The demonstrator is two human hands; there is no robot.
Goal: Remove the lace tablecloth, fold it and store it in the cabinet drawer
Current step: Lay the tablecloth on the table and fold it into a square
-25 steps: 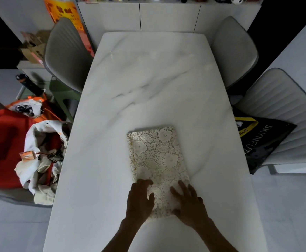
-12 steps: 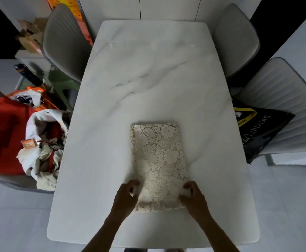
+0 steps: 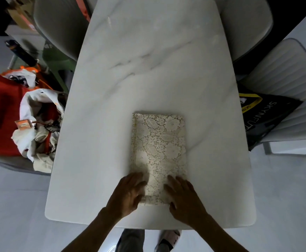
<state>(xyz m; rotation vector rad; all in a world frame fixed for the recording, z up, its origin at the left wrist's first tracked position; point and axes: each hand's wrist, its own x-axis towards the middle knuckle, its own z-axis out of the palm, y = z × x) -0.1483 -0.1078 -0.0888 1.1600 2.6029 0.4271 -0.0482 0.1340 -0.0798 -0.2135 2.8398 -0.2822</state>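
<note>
here, folded floral lace tablecloth [image 3: 159,151], rectangular, on marble table [image 3: 112,124]; left hand [image 3: 128,193], right hand [image 3: 185,199] pressing flat.

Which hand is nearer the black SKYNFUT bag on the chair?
Right. The right hand rests on the folded lace tablecloth's near right corner, on the black bag's side; the left hand lies on its near left corner, farther away.

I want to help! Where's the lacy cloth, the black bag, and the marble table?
lace tablecloth [image 3: 159,142], head view, middle of folded cloth
black bag [image 3: 265,117], head view, its printed side
marble table [image 3: 148,70], head view, bare top
</note>
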